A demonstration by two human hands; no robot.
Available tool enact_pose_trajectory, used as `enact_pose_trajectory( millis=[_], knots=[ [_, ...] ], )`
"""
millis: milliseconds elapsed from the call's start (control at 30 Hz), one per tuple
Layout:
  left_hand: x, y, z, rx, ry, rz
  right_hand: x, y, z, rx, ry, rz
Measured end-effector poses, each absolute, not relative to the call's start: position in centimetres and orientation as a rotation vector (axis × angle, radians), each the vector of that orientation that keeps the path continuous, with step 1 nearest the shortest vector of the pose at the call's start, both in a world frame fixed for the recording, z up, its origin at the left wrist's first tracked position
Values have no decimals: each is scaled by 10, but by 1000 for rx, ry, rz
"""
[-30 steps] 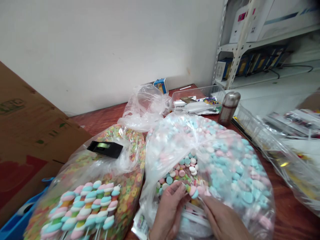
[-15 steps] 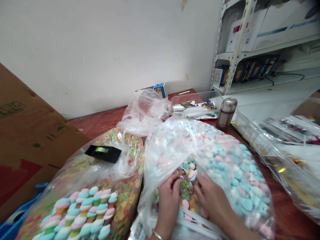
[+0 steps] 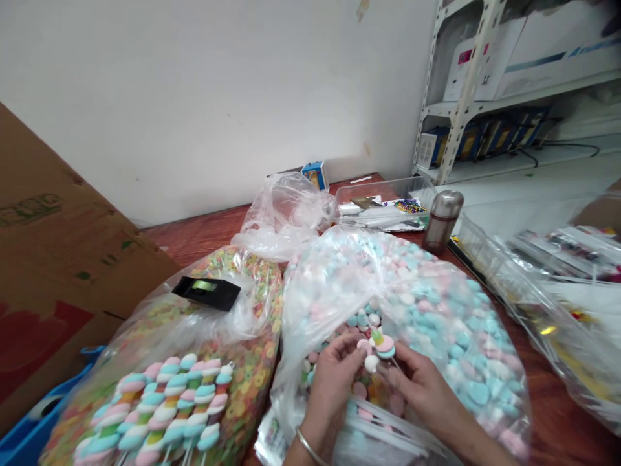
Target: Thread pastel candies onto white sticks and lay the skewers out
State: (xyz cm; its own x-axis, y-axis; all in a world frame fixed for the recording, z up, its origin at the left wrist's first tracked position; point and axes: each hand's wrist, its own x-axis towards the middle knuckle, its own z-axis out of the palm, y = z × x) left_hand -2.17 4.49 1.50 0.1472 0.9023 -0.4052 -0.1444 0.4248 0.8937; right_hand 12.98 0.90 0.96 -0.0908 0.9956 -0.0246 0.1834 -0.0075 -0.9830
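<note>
Over the opening of a large clear bag of pink, blue and white marshmallows [image 3: 460, 323], both my hands are close together. My right hand [image 3: 417, 382] pinches a thin stick bearing a candy skewer [image 3: 384, 345], with pink, white and blue marshmallow and a green gummy at its top. In the fingertips of my left hand [image 3: 337, 369] is a pink marshmallow [image 3: 363, 347]; a white one [image 3: 371, 364] shows just below it. Several finished-looking marshmallow skewers [image 3: 162, 408] lie to the left on a bag of gummy rings [image 3: 242, 388].
A black tape-dispenser-like object [image 3: 206, 292] rests on the gummy bag. Behind stand a crumpled plastic bag [image 3: 286, 213], a clear tray [image 3: 383, 188] and a metal flask [image 3: 442, 223]. A cardboard box [image 3: 72, 259] borders the left, a plastic-lined container [image 3: 524, 291] the right.
My hands have risen slightly out of the bag opening, and the skewer with its marshmallow and gummy now shows clearly between them. The camera view has shifted a little.
</note>
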Motion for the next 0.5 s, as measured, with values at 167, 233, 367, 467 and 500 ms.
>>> enact_pose_trajectory(
  millis=[167, 233, 367, 467, 500],
  knots=[
    [-13, 33, 23, 695, 1082, 911, 133, 6, 7, -1264, -1249, 1261],
    [-13, 30, 23, 705, 1084, 920, 134, 6, 2, -1218, -1205, 1293],
    [-16, 25, 20, 837, 1026, 898, 132, 8, -3, -1229, -1159, 1290],
    [-17, 24, 18, 897, 1039, 878, 132, 10, 0, -1325, -1219, 1178],
    [-17, 24, 18, 897, 1065, 889, 132, 8, 1, -1366, -1261, 1138]
  ],
)
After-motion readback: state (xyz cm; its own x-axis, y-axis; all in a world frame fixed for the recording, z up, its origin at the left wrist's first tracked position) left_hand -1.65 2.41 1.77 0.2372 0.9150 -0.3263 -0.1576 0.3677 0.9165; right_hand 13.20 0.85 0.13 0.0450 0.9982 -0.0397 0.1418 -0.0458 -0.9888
